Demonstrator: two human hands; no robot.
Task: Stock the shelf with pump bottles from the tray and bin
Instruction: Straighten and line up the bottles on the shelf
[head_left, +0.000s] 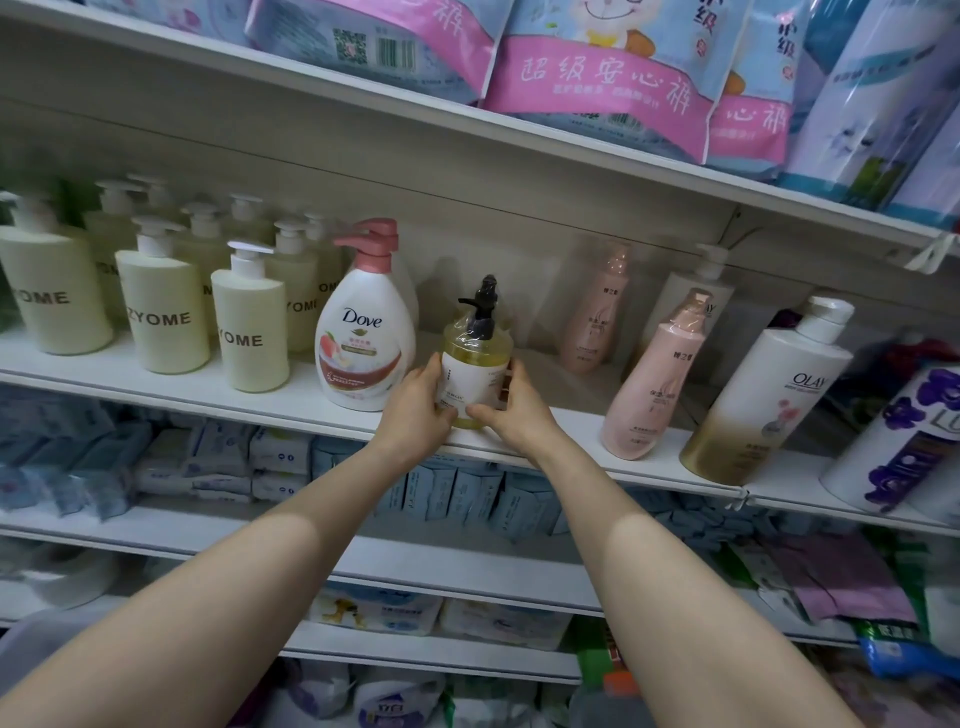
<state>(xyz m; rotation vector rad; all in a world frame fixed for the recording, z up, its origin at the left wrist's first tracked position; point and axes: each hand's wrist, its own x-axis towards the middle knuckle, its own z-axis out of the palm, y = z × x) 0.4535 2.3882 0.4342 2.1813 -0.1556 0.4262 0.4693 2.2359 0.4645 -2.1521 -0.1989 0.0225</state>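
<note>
A clear yellow pump bottle (475, 358) with a black pump and a white label stands upright near the front edge of the white shelf (291, 402). My left hand (415, 410) grips its left side and my right hand (514, 410) grips its right side, thumbs on the label. A white Dove bottle (363, 343) with a pink pump stands just left of it. To the right are two pink bottles (657, 384) and a white-and-gold Olay bottle (763, 395). No tray or bin is in view.
Several cream pump bottles (156, 317) marked ZYOME fill the shelf's left end. A purple-flowered white bottle (904, 441) stands at far right. Packs (597, 78) overhang from the shelf above. Bare shelf lies behind the held bottle. Lower shelves hold tissue and wipe packs (280, 452).
</note>
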